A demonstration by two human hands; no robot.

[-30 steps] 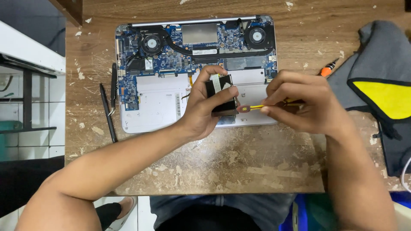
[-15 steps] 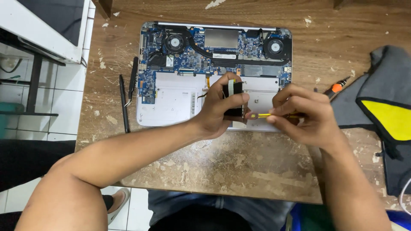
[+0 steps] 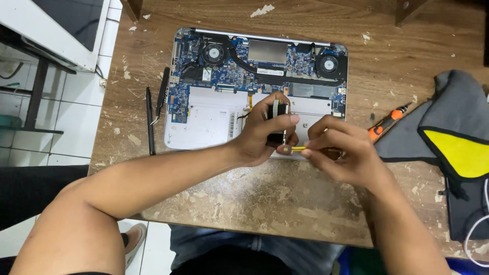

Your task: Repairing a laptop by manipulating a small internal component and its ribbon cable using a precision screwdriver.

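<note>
An opened silver laptop base [image 3: 204, 119] lies bottom-up on the worn brown wooden worktop [image 3: 285, 203], its blue circuit board [image 3: 265, 63] and two round black fans exposed along the far edge and a pale grey panel covering the near half. The left hand [image 3: 265, 135] hovers over the near right part of that panel, its fingers [image 3: 285, 118] curled closed around a small black rectangular component [image 3: 276, 122] with a pale strip along its top, held upright between thumb and forefinger just above the laptop. The right hand [image 3: 344, 153] sits just beside it, fingers pinched shut on a thin yellow-shafted tool [image 3: 298, 148] that lies nearly level, its tip pointing left and meeting the lower edge of the black component close to the left thumb. Most of the tool's handle is hidden inside the right hand.

To the left of the laptop, two slim black pry tools [image 3: 155, 109] lie side by side on the worktop. On the right, an orange and black screwdriver [image 3: 388, 122] rests partly on a grey fabric pouch with a yellow panel [image 3: 453, 147]. A white cable [image 3: 476, 234] curls at the far right edge. A white-framed panel [image 3: 61, 30] stands off the worktop at upper left, over the tiled floor.
</note>
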